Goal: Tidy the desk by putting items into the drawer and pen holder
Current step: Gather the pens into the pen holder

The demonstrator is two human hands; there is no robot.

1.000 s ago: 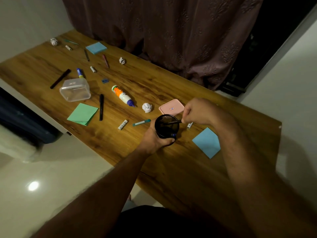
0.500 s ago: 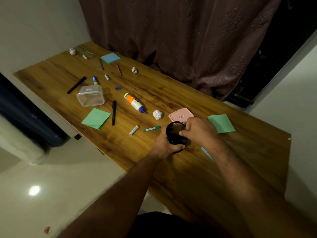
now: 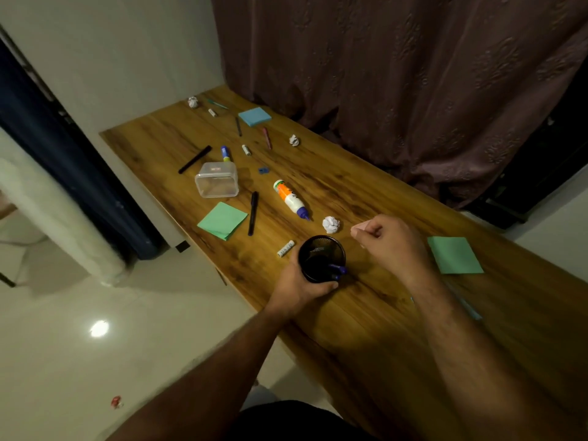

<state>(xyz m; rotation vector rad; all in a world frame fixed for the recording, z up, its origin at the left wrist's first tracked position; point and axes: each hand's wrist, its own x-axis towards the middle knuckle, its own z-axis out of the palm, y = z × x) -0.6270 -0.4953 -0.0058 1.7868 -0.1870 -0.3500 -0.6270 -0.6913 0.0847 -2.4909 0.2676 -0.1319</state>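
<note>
**Inspector:** Your left hand (image 3: 299, 286) grips the black mesh pen holder (image 3: 322, 258) from its near-left side, fingers curled round the wall. The holder stands upright on the wooden desk (image 3: 366, 313), near its front edge. A blue-capped pen (image 3: 338, 269) leans inside it against the near wall.

**Operator:** And my right hand?

**Inspector:** Your right hand (image 3: 389, 245) sits just right of the holder, fingers curled into a loose fist. I see nothing held in it. A pink edge (image 3: 361, 228) shows beyond its knuckles; I cannot tell what that is.

**Operator:** What lies loose around the holder?

**Inspector:** A small white tube (image 3: 285, 248) lies just left of the holder. A crumpled paper ball (image 3: 331, 224) lies just beyond it, and a glue bottle (image 3: 290, 199) farther beyond. A black marker (image 3: 253, 213) and a green sticky-note pad (image 3: 222, 220) lie farther left. A clear plastic container (image 3: 217, 180) sits beyond those. Another green pad (image 3: 454, 255) lies right of the holder, past your right hand.
</note>
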